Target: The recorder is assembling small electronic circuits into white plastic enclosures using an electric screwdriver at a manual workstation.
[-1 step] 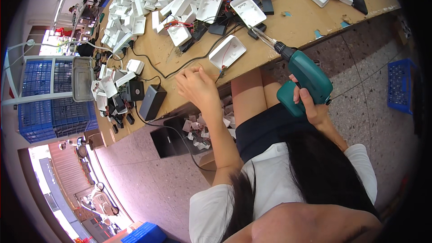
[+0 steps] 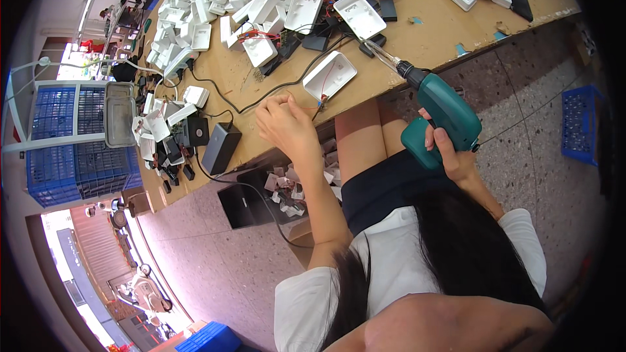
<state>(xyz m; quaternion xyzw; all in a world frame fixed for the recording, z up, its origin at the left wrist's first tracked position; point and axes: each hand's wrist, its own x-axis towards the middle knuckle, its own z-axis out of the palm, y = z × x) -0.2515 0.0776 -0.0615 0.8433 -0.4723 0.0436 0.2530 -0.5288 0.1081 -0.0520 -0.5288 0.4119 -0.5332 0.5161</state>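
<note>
**Right hand [image 2: 456, 160] round a green pistol-shaped tool [image 2: 450, 107], left hand [image 2: 287, 124] near an open white shell [image 2: 330, 75]**

Taking the clock from the middle of the view, the tan desk [image 2: 222, 62] spreads across the upper part, from 9 o'clock round to 1 o'clock. Stacked blue crates [image 2: 85, 168] stand beyond it at 9 o'clock. A broad heap of white shells [image 2: 265, 3] covers the desk at 11 o'clock, with black parts and red wires mixed in along its near side. A blue basket [image 2: 579, 124] sits well apart, at 3 o'clock.

The green pistol-shaped tool is at 2 o'clock, its slim metal tip pointing to 10 o'clock, close to another open shell at the heap's edge (whether the two touch, I cannot tell). The right hand's grip is closed firmly round the tool's handle.

The left hand is just off centre at 11 o'clock, above the near edge of the desk, fingers bent and drawn together; I cannot tell whether its grip pinches anything. A black box [image 2: 222, 148] lies on the desk at 9 o'clock. The open white shell lies on the desk at 12 o'clock, hollow side up, at 1 o'clock from the left hand. Thin reddish wires [image 2: 323, 98] show at its near end.
</note>
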